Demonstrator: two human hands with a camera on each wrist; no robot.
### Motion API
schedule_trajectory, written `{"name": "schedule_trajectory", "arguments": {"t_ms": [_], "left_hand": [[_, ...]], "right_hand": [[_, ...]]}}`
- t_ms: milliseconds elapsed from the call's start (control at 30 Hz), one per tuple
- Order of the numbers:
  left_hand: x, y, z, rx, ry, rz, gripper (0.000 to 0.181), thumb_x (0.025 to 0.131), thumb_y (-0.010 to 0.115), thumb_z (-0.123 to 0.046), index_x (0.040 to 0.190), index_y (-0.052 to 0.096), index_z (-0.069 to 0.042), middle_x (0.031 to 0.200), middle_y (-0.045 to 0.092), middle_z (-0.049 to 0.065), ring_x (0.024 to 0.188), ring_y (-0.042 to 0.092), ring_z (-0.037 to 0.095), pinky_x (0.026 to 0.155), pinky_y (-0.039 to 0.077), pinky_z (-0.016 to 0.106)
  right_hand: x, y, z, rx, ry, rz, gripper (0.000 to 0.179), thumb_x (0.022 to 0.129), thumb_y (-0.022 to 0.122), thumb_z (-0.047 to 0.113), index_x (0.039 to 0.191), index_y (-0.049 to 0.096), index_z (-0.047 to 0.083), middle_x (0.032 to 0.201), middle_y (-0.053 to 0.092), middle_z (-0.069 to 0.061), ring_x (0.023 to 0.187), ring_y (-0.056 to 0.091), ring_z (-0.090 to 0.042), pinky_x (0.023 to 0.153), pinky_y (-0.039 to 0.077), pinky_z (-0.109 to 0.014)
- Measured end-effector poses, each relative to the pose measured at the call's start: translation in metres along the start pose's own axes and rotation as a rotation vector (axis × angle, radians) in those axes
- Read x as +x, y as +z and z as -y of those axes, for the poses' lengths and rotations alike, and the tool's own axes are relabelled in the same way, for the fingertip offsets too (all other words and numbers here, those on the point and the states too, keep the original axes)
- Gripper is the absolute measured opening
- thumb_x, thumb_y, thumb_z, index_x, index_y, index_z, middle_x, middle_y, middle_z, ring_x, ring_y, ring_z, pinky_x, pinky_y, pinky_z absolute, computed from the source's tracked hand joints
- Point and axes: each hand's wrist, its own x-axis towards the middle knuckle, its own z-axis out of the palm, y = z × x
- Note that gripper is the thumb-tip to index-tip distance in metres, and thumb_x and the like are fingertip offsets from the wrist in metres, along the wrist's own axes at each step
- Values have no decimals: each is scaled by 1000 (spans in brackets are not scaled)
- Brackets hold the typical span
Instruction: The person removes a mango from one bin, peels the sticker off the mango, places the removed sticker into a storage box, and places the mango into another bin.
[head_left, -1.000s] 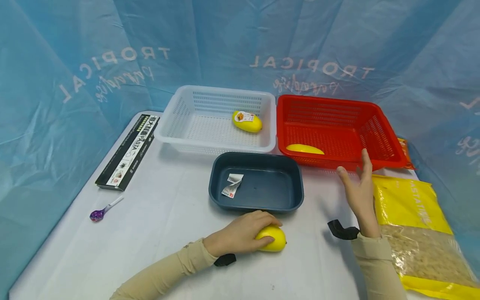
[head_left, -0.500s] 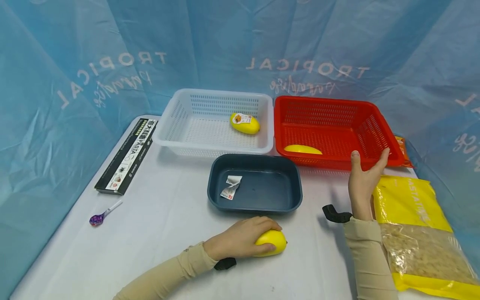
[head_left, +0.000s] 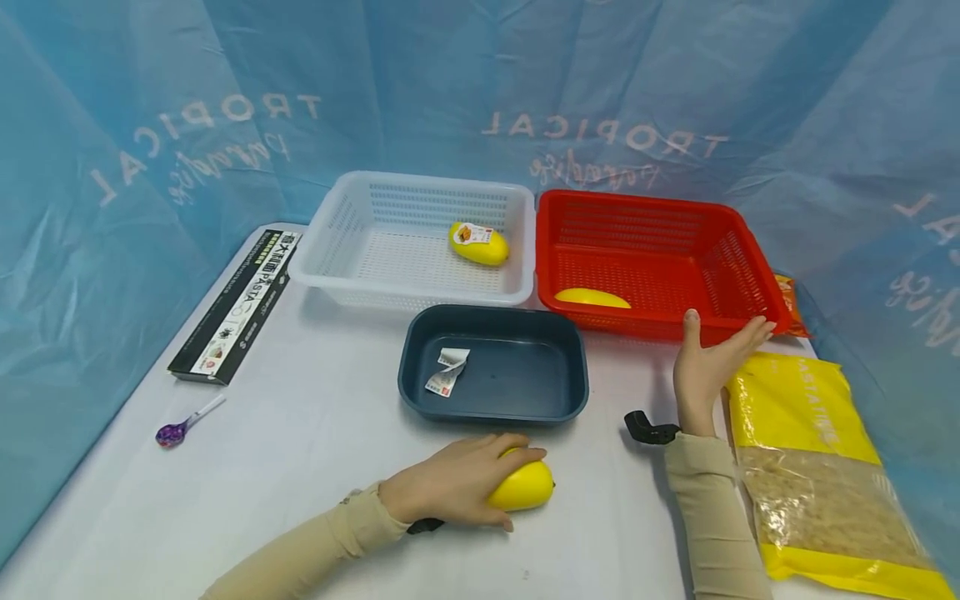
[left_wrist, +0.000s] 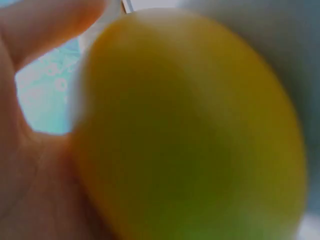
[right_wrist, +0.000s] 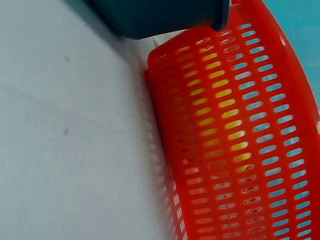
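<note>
Left hand: my left hand (head_left: 450,487) lies on top of a yellow mango (head_left: 522,487) and its fingers (head_left: 517,454) curl round it, so it cannot roll.
Mango: it sits on the white bench (head_left: 315,467), just in front of the dark blue tray (head_left: 495,410). Up close in the left wrist view the mango (left_wrist: 190,135) is a yellow blur against my palm.
Right hand: my right hand (head_left: 705,367) is by the near rim of the red basket (head_left: 660,250), fingers straight and spread, gripping nothing. I cannot tell if it touches the rim.
Red basket: one yellow mango (head_left: 592,297) lies inside.
White basket: a mango with a sticker (head_left: 478,243) lies in the white basket (head_left: 360,242).
Tray: a torn paper label (head_left: 447,372) lies inside.
</note>
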Motion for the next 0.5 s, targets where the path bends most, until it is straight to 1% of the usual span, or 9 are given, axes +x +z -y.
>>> {"name": "schedule_trajectory", "arguments": {"t_ms": [100,200,267,400,500], "left_hand": [[-7,-3,1,6,-11,14,89,78,80,-36,151,31,-24,151,39,3,130,50,20,108,44,40],[-11,-5,1,-15,-17,-6,88,76,81,-30,149,34,-21,147,43,1,126,52,18,106,45,38],[-13,-7,1,-27,-13,-25,86,76,82,-29,148,36,-19,144,45,-1,123,53,16,104,46,37],[-12,-13,0,-75,15,-56,85,76,82,-29,147,36,-18,143,46,-2,118,55,15,103,47,35],[-7,-21,-2,-115,38,-85,86,78,80,-29,149,33,-19,142,44,-2,115,55,15,103,47,34]], "right_hand": [[-2,1,-1,-19,12,18,105,87,61,57,156,-3,10,164,-13,-5,151,-13,-16,121,-6,-27],[-1,0,0,-34,9,34,106,87,59,58,156,-6,10,164,-15,-5,151,-15,-14,120,-4,-23],[0,0,-1,-39,-3,31,105,88,59,57,156,-6,9,164,-15,-6,151,-15,-15,120,-3,-22],[0,1,-3,-41,-27,26,102,91,57,54,156,-5,7,163,-16,-8,151,-15,-17,121,-4,-24],[1,1,-5,-46,-39,25,100,92,56,53,155,-5,5,163,-16,-9,151,-15,-19,121,-3,-26]]}}
